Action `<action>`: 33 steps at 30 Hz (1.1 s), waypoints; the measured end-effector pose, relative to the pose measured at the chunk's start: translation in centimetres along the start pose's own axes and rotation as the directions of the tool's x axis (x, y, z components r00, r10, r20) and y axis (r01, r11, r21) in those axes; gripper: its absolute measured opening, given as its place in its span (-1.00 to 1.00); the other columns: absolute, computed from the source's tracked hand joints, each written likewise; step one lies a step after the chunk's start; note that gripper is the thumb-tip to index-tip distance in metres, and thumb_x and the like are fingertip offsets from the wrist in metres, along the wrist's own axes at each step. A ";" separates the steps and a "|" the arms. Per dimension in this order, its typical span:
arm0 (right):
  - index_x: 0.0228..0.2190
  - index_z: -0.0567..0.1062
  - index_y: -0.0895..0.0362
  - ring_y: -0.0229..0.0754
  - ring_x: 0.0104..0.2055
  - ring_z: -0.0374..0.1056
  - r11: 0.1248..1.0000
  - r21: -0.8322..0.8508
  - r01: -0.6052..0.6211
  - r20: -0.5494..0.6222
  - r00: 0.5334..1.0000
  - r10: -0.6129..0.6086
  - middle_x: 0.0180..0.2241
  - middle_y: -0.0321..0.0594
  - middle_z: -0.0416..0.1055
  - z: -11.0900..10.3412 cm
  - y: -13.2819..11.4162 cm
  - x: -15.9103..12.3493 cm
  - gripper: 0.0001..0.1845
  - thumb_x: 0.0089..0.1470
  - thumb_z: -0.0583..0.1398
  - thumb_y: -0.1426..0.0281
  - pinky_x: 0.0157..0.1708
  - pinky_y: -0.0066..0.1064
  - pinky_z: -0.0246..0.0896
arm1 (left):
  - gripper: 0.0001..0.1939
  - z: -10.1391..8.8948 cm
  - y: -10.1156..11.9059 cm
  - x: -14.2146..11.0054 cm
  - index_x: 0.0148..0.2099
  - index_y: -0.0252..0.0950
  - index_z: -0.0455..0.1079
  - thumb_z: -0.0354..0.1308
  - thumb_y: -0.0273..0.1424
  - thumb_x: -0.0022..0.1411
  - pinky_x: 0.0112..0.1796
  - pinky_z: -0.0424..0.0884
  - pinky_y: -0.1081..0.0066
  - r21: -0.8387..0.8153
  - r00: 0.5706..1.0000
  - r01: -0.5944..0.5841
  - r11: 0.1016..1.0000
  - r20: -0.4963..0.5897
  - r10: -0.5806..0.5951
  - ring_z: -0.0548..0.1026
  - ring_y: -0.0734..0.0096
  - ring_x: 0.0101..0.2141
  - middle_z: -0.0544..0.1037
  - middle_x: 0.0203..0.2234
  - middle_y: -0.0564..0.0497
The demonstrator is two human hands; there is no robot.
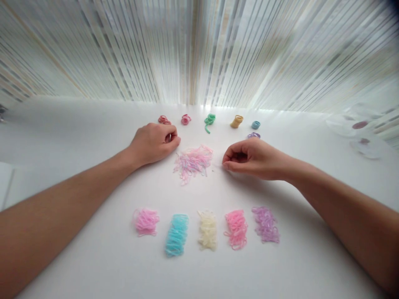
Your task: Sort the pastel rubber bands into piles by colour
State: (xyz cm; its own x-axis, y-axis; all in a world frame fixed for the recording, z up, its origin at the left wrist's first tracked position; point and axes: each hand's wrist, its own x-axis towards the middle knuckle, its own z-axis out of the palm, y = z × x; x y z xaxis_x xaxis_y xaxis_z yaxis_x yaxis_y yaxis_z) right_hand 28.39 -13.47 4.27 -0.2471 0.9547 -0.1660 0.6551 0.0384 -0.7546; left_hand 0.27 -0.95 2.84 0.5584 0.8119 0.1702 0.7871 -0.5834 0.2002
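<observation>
A loose pile of thin pastel rubber bands [195, 161], mostly pink and white, lies on the white table between my two hands. To its left, my left hand [156, 140] rests with thumb and fingers curled together; whether anything is pinched there is hidden. My right hand [251, 158] is closed in a pinch just right of the pile. A faint pale strand shows by its fingertips, too blurred to name. Behind my left hand sits a dark red coil [164, 120], partly covered by it. A purple coil [254, 135] peeks out behind my right hand.
Nearer me are sorted band heaps: light pink [146, 222], blue [176, 235], cream [207, 231], pink [236, 229] and purple [266, 224]. Along the back stand pink [186, 119], green [210, 120], yellow [237, 121] and blue [256, 124] coils. A string curtain [193, 50] hangs behind.
</observation>
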 end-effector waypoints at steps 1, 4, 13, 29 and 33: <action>-0.38 0.66 0.16 -0.26 -0.49 0.24 1.000 -0.003 -0.001 -0.039 0.999 0.001 -0.54 -0.30 0.43 0.2 0.1 0.1 -0.79 0.03 0.36 0.26 -0.50 -0.38 0.11 | -0.74 0.0 0.0 0.0 -0.30 -0.18 0.53 0.11 -0.17 0.31 -0.32 0.23 0.28 -0.004 1.000 -0.008 1.000 -0.006 0.008 0.54 0.20 -0.33 0.67 -0.37 -0.03; -0.37 0.67 0.16 -0.27 -0.51 0.21 1.000 -0.011 -0.002 -0.099 0.995 0.001 -0.57 -0.33 0.38 0.7 0.2 0.2 -0.78 0.03 0.37 0.25 -0.52 -0.38 0.07 | -0.74 0.1 -0.1 0.0 -0.32 -0.19 0.51 0.11 -0.19 0.32 -0.34 0.23 0.28 0.006 1.000 -0.017 1.000 -0.014 0.017 0.55 0.20 -0.34 0.67 -0.37 -0.04; -0.41 0.65 0.16 -0.30 -0.52 0.21 0.986 -0.096 0.133 -0.135 0.980 -0.146 -0.56 -0.35 0.38 2.4 -1.5 -0.5 -0.75 0.09 0.39 0.21 -0.45 -0.37 0.11 | -0.73 0.2 -0.1 0.0 -0.31 -0.20 0.53 0.12 -0.19 0.33 -0.33 0.25 0.28 0.017 1.000 -0.017 1.000 -0.011 0.017 0.57 0.19 -0.34 0.68 -0.37 -0.04; -0.44 0.69 0.15 -0.28 -0.53 0.29 0.956 -0.292 0.039 -0.146 0.986 -0.085 -0.56 -0.30 0.52 3.8 -3.5 -0.5 -0.87 0.04 0.30 0.52 -0.39 -0.38 0.18 | -0.72 0.4 -0.1 0.0 -0.29 -0.20 0.55 0.11 -0.17 0.32 -0.32 0.28 0.27 0.009 0.999 -0.021 1.000 -0.028 0.021 0.59 0.17 -0.31 0.69 -0.36 -0.04; -0.48 0.67 0.15 -0.28 -0.54 0.30 0.944 -0.329 -0.003 -0.148 0.988 -0.049 -0.55 -0.28 0.54 3.6 -3.6 -0.6 -0.88 0.00 0.29 0.52 -0.41 -0.37 0.16 | -0.73 0.3 -0.1 0.0 -0.30 -0.21 0.54 0.12 -0.18 0.32 -0.31 0.28 0.27 0.007 1.000 -0.017 1.000 -0.021 0.017 0.59 0.17 -0.30 0.69 -0.36 -0.04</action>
State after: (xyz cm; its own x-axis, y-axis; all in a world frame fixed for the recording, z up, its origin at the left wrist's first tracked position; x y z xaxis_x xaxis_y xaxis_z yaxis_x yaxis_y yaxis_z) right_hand 23.61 -15.25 4.84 -0.1701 0.9849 -0.0328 0.8544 0.1308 -0.5029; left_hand 0.33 -0.88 2.50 0.5663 0.8011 0.1939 0.7793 -0.5970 0.1904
